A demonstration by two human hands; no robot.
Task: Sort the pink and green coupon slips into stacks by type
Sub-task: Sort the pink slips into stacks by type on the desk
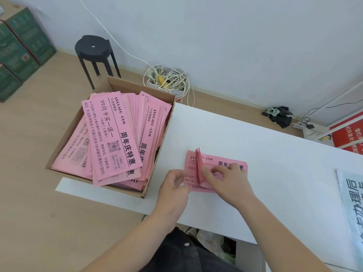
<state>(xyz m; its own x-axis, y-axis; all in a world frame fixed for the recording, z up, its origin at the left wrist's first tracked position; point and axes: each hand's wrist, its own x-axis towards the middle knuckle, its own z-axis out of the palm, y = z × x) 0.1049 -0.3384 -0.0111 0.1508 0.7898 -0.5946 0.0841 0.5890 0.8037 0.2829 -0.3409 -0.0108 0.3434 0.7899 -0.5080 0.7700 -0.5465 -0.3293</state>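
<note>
Left hand (174,183), right hand (227,178) on the pink slip stack (216,160)

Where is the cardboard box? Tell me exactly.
Head view, left side: the cardboard box sits at the white table's left end, in front of the black stool and left of the small pink stack.

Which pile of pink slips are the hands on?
The small stack on the white table, held by left hand and right hand; the bigger heap lies in the cardboard box.
</note>
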